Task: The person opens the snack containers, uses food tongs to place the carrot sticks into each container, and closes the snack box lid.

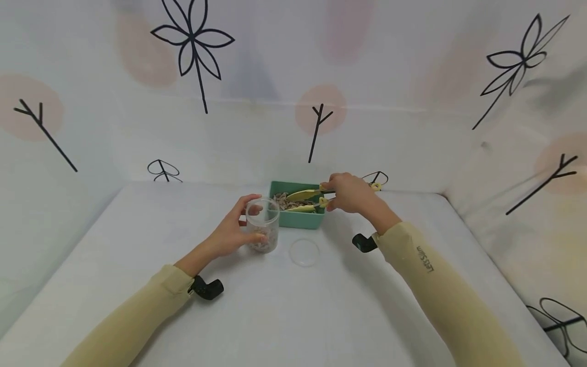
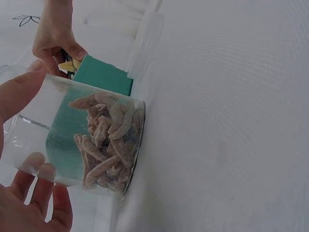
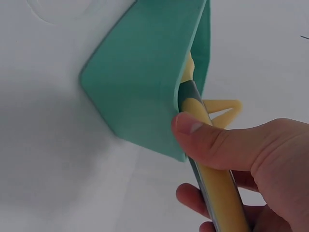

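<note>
My left hand (image 1: 232,229) grips a clear plastic jar (image 1: 270,229), its thumb and fingers on opposite sides. Brown, finger-shaped dried pieces (image 2: 108,145) fill the lower part of the jar, which stands upright on the table with its mouth uncovered. My right hand (image 1: 350,192) holds yellow tongs (image 1: 304,194) by their handles. The tong tips reach into a green rectangular box (image 1: 300,220), spread apart over more brown pieces (image 1: 281,200). In the right wrist view the box wall hides the tips, and the thumb presses on the yellow handle (image 3: 219,193).
A clear round lid (image 1: 304,253) lies flat on the white table (image 1: 284,311), in front of the box. Behind the table hangs a white backdrop (image 1: 257,137) with black plant drawings. The jar stands close to the box's left front corner.
</note>
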`<state>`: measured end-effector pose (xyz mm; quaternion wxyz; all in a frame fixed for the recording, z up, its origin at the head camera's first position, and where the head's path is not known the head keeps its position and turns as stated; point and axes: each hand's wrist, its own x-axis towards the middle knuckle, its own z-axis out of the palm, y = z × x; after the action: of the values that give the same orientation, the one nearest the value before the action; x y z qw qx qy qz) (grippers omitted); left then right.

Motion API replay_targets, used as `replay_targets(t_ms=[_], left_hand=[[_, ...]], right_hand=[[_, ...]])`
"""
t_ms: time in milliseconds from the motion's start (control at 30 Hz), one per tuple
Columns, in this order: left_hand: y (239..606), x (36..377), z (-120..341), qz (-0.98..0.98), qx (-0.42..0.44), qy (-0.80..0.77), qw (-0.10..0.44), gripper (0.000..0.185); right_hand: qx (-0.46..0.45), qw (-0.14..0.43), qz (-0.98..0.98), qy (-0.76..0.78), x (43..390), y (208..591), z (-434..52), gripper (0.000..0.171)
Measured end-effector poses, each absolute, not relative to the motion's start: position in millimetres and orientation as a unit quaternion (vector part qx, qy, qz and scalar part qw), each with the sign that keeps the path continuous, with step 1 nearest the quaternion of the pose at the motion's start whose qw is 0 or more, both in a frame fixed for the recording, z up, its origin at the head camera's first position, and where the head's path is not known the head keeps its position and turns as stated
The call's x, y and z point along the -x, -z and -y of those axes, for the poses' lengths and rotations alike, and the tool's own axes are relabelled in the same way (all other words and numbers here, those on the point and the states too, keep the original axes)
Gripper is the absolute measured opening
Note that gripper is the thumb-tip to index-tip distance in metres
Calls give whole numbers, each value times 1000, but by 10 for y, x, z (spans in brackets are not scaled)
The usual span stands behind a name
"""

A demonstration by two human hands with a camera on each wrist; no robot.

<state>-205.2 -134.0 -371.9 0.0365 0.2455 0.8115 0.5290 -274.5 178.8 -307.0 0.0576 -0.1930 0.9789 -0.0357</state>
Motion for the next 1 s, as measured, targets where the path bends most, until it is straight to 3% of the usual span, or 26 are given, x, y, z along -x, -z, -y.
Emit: replay_targets(t_ms=[600,1000], left_hand=[[3698,2057,1357,-811,-240,-532,37,90],[3710,2049,1363,-806,-253,-534,36,91]], right_hand=[[213,-27,-974,78,2705,3265,-1830,55],[202,-22,-974,98,2687,3242,-1966,56]])
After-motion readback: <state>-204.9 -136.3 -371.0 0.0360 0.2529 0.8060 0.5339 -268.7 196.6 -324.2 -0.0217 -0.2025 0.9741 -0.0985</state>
